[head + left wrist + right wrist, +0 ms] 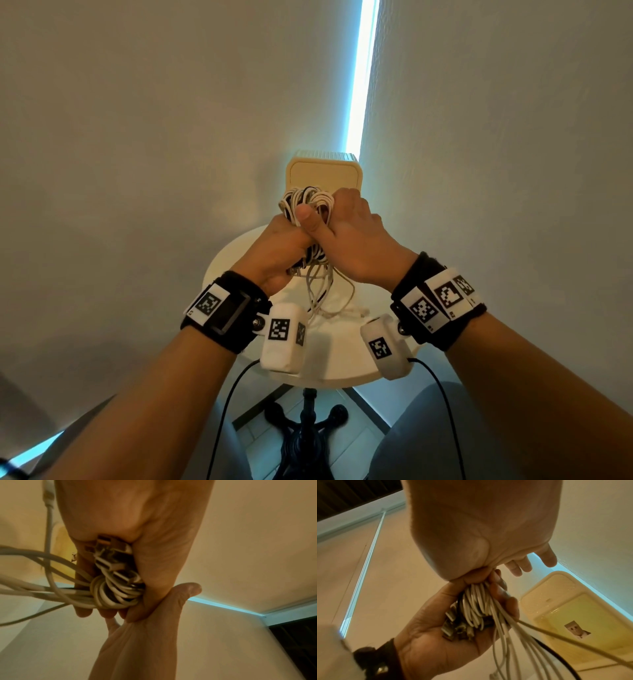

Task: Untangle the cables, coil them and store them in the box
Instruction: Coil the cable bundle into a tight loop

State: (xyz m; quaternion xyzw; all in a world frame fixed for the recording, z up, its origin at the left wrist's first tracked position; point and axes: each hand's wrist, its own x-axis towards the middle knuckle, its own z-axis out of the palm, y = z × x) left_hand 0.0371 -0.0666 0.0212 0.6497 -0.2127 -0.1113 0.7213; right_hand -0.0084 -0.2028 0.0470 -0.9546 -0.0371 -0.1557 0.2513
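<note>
Both hands hold the cables (306, 205) above the table (329, 356): left hand (274, 253) fingers curled round the coil, right hand (356, 236) fingers wrapping it; keeping loops tight should fit them into the box (324, 173) behind

My left hand (277, 251) is curled tight round the bundle of cables (308, 205) — thumb up beside my right thumb. My right hand (356, 236) presses against it, thumb laid across the coils, fingers reaching over the far side. Both forearms are raised, wrists close together.
</note>
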